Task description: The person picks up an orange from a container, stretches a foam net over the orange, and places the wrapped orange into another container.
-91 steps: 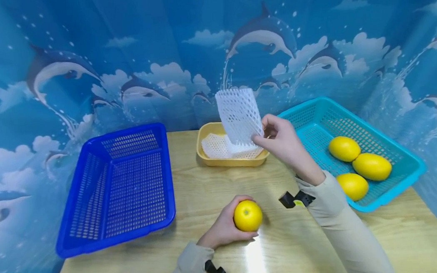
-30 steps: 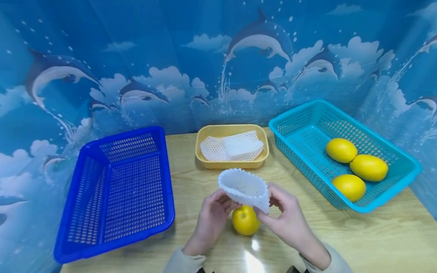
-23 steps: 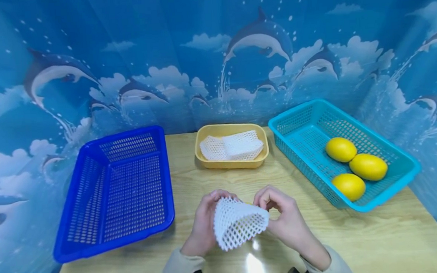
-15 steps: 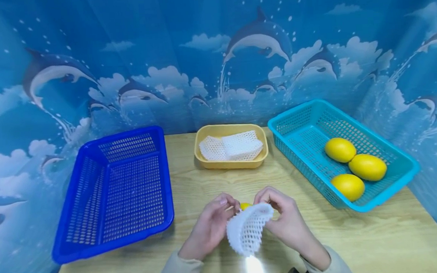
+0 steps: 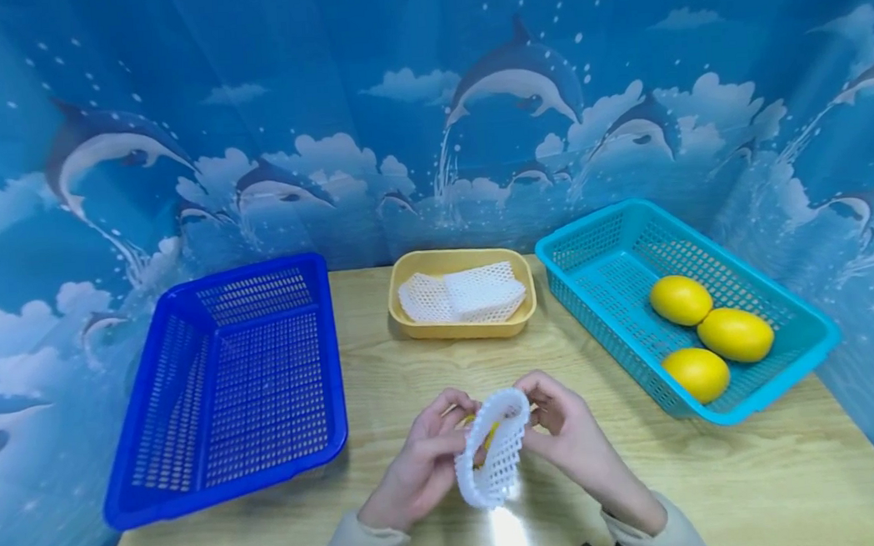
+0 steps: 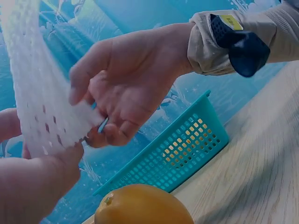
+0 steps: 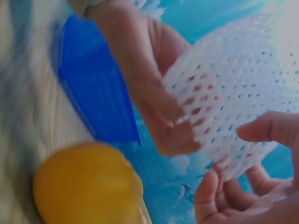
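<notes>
A white foam net sleeve is held up between both hands, its mouth spread toward the head camera. At the left, my left hand pinches the sleeve's edge. The opposite side is pinched between the thumb and fingers of my right hand. A yellow, lemon-like fruit stands on the table below the hands, untouched in both wrist views. In the head view the sleeve mostly hides it, with bits of yellow showing through the mouth.
Three similar yellow fruits lie in a teal basket at the right. A tan tray at the back holds more foam sleeves. On the left stands a dark blue basket. A dolphin-print curtain hangs behind the table.
The right hand has brought the sleeve down from above the tray. My left hand has let go of the fruit and taken the sleeve, which has turned with its mouth toward the head camera.
</notes>
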{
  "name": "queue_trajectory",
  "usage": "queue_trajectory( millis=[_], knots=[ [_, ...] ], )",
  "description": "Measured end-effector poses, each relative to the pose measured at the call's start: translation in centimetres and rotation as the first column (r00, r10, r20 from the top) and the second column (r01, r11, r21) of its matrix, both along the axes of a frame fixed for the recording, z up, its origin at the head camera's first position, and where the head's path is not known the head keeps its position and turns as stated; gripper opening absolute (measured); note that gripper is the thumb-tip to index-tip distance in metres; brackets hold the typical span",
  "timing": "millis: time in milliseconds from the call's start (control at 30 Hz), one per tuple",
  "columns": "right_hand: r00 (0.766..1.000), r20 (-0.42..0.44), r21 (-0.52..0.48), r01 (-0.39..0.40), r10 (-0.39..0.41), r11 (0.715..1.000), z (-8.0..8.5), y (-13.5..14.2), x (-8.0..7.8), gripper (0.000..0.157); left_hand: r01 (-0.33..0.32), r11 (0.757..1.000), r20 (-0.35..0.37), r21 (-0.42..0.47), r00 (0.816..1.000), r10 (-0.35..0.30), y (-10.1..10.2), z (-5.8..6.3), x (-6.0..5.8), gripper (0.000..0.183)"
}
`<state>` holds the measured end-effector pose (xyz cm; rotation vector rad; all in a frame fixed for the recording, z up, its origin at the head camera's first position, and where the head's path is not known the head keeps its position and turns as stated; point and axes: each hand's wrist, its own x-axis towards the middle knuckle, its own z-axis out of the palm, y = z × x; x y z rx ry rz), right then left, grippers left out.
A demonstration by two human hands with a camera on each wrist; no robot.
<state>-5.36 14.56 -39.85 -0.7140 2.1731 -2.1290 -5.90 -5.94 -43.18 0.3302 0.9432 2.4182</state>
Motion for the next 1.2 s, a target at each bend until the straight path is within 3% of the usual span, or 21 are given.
queue_trajectory(
  millis=[100,200,300,433,467,533,600,767,900,967,1033,1100,1200],
  knots=[
    [0.981,0.145,-0.111,-0.112,0.128,0.987,0.2,0.1,0.2,0.038,-0.024,0.999,-0.022,0.027,0.999,0.024,0.1,0.3,0.1,0.030],
    [0.917,0.285,-0.236,-0.213,0.277,0.948,0.2,0.4,0.4,0.041,-0.048,0.997,-0.046,0.053,0.998,0.051,0.2,0.5,0.2,0.031],
    [0.806,0.403,-0.416,-0.261,0.434,0.871,0.0,0.7,0.3,0.033,-0.068,0.996,-0.079,0.064,0.994,0.073,0.1,0.5,0.2,0.033],
    [0.640,0.455,-0.653,-0.234,0.620,0.721,-0.6,0.6,-0.4,0.036,-0.094,0.995,-0.127,0.033,0.987,0.098,0.0,0.2,0.2,0.038],
    [0.607,0.451,-0.693,-0.225,0.654,0.686,-0.7,0.6,-0.6,0.038,-0.103,0.994,-0.138,0.025,0.985,0.105,-0.1,0.2,0.1,0.039],
    [0.573,0.436,-0.733,-0.221,0.694,0.643,-1.0,0.5,-0.9,0.042,-0.120,0.993,-0.148,0.008,0.982,0.120,-0.1,0.1,0.1,0.038],
    [0.556,0.430,-0.749,-0.221,0.711,0.625,-1.2,0.5,-0.9,0.047,-0.132,0.991,-0.156,0.003,0.979,0.130,-0.1,0.1,0.1,0.038],
    [0.586,0.431,-0.746,-0.197,0.686,0.636,-1.3,0.5,-0.7,0.045,-0.109,0.994,-0.153,-0.013,0.983,0.106,-0.4,0.1,0.0,0.041],
    [0.620,0.398,-0.757,-0.194,0.676,0.624,-1.2,0.7,-0.5,0.039,0.043,0.999,-0.126,-0.016,0.991,-0.045,-0.8,0.0,0.1,0.046],
    [0.629,0.391,-0.752,-0.204,0.672,0.627,-1.0,0.7,-0.5,0.037,0.147,0.989,-0.129,-0.025,0.980,-0.149,-1.1,0.0,0.1,0.041],
    [0.642,0.407,-0.725,-0.205,0.650,0.657,-0.8,0.8,-0.6,0.036,0.235,0.971,-0.120,-0.054,0.963,-0.240,-1.2,0.0,0.0,0.034],
    [0.659,0.451,-0.672,-0.194,0.602,0.715,-0.5,0.9,-0.6,0.033,0.286,0.953,-0.092,-0.104,0.951,-0.295,-1.2,0.1,0.0,0.028],
    [0.671,0.525,-0.592,-0.155,0.524,0.791,-0.2,1.0,-0.7,0.030,0.295,0.941,-0.031,-0.167,0.952,-0.304,-1.1,0.1,0.0,0.022]
  ],
)
